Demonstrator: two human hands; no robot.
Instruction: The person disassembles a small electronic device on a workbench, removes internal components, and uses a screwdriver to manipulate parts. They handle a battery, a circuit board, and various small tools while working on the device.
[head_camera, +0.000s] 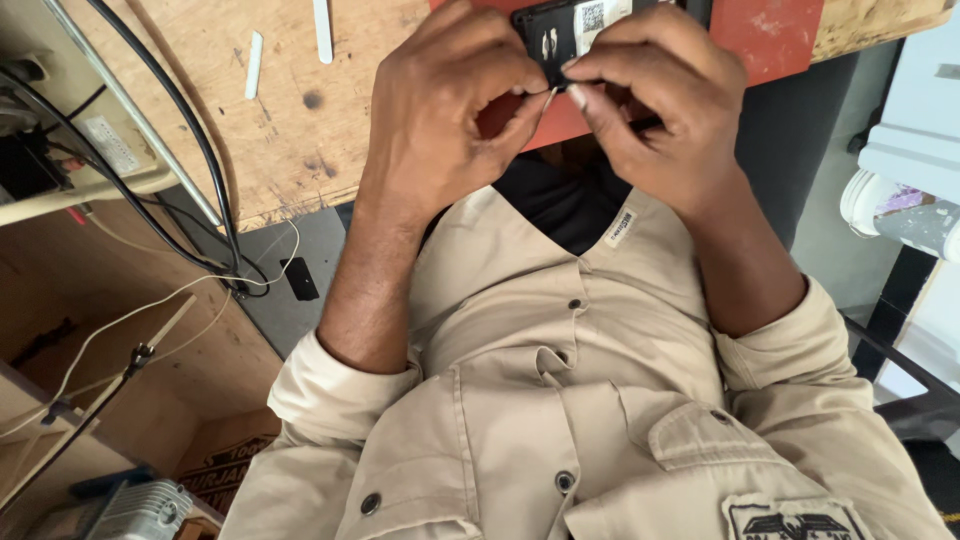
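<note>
My left hand (450, 110) and my right hand (655, 95) meet over a small black device (560, 30) with a white sticker, held at the top of the head view above a red mat (770, 35). Both hands grip the device. The thumb and forefinger tips of the two hands pinch together at a tiny pale part (553, 93) on its lower edge. My fingers hide most of the device. My beige shirt (560, 400) fills the lower part of the picture.
A plywood bench top (300, 120) carries the red mat and two small white strips (322, 30). Black cables (190, 140) and a metal rod (130, 110) run along the left. A white object (910, 130) stands at the right.
</note>
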